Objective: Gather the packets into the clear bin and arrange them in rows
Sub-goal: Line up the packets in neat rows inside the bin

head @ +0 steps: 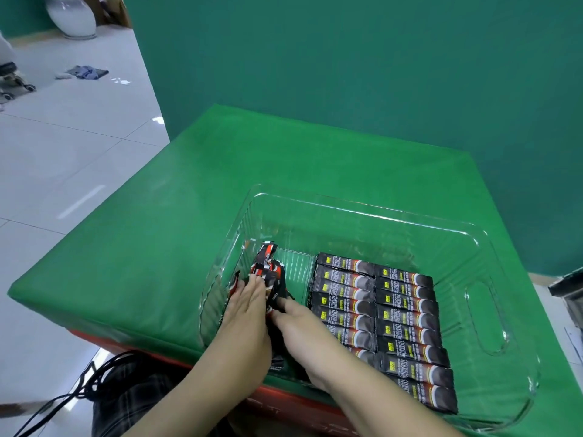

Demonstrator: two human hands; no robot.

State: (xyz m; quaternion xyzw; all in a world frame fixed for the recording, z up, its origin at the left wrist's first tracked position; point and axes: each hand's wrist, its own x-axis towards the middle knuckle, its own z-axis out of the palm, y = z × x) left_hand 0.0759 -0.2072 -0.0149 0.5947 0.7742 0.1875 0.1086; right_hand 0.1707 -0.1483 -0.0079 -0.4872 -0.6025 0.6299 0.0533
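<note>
A clear plastic bin (362, 206) stands on the green-covered table. Inside it, dark coffee packets (407, 313) lie flat in two neat rows from the middle to the right. At the bin's left end a loose bunch of black and red packets (268, 272) stands on edge. My left hand (249, 313) presses flat against the bunch's left side with straight fingers. My right hand (299, 326) touches the bunch from the right, its fingers extended along the packets. The lower part of the bunch is hidden between my hands.
The green table cover (157, 247) spreads to the left of and behind the bin, with a green wall (347, 58) behind. Black cables (94, 380) hang at the table's near left corner. A white tiled floor lies left, with a cloth (90, 71) and a white vase (71, 14) far off.
</note>
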